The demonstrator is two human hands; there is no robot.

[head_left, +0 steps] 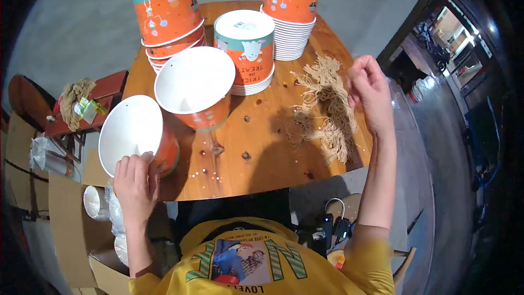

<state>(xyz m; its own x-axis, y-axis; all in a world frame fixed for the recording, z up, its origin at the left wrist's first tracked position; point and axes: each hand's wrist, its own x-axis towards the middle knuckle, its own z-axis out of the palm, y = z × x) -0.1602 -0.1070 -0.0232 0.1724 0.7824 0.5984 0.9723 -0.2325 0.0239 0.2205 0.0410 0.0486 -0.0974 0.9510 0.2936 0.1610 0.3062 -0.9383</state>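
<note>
Your left hand (pixel 136 180) pinches the near rim of the left bucket (pixel 128 128), at the near-left table (pixel 234 147) edge; right hand (pixel 371 87) has curled fingers beside the cord bundle (pixel 335 109), can't tell if gripping; second bucket (pixel 194 76) farther; stacked buckets (pixel 166 16) behind.

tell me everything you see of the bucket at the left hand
The bucket looks like card: white inside, orange and green outside, with a small dark hole near the rim. It sits mouth up, perhaps tilted, at the near left of the wooden table, beside another open bucket. The left hand covers part of its near rim; its grip is unclear.
</note>
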